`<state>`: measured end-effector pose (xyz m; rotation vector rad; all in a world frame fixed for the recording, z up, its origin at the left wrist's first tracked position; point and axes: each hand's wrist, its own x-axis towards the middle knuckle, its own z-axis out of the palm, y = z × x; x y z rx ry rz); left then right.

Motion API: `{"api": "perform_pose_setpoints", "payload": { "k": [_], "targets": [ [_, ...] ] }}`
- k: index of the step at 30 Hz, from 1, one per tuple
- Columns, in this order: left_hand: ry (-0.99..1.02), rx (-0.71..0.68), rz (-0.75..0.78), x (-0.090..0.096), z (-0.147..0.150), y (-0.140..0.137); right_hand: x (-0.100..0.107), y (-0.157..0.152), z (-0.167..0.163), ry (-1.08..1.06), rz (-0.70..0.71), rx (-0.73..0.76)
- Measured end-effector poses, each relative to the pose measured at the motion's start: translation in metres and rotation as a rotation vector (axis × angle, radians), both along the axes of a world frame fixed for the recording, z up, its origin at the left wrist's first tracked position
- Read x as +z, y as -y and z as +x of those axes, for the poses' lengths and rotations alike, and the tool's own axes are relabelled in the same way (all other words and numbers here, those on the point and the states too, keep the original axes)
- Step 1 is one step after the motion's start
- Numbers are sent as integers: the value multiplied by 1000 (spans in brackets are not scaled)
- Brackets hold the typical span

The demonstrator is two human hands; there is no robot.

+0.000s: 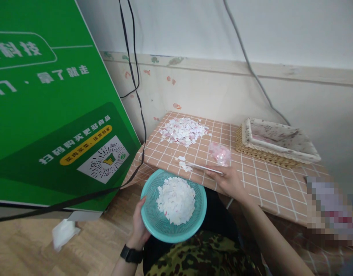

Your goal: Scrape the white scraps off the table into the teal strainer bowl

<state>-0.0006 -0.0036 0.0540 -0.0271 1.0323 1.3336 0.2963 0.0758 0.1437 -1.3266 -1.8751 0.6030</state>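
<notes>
My left hand [140,222] grips the left rim of a round teal plastic sieve basket [203,201], just below the table's front edge. A heap of small white paper scraps [176,199] lies in it. My right hand [226,182] is closed on a thin, flat white card-like piece [203,167], seen nearly edge-on, its exact kind unclear. The piece's far end touches or hovers beside a few loose scraps [184,165] at the table edge. Farther back lies a larger pile of white and pinkish scraps [183,131].
A clear bag with pink contents [220,153] lies on the checked tablecloth [263,184]. At the right stands a cloth-lined wicker basket [268,153]. A green panel [50,115] rises at left, with a dark strap [140,115] hanging before it. White plastic [64,233] lies on the floor.
</notes>
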Motion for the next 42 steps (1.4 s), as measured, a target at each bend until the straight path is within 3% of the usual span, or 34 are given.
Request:
{"api": "perform_pose_setpoints", "payload": {
  "k": [4,8,12,18,25,31,36,42],
  "targets": [
    [-6,10,47,9,3,-2,-1,2,-4,-5,53,-59],
    [8,-22,93,13,3,-4,3,5,-8,-18,28,22],
    [22,-24,108,15,3,-4,9,3,-15,-39,31,1],
    [13,-21,107,19,3,-6,2,-3,-29,-61,29,36],
    [30,-20,147,19,2,-7,3,14,-40,-83,-43,117],
    [27,-35,152,19,-1,-8,-2,-17,-38,-60,95,-111],
    [29,-32,153,18,-3,-10,-4,-33,-44,0,110,23],
    [31,-32,136,14,-6,-13,8,-6,-57,-62,-16,273]
  ]
}}
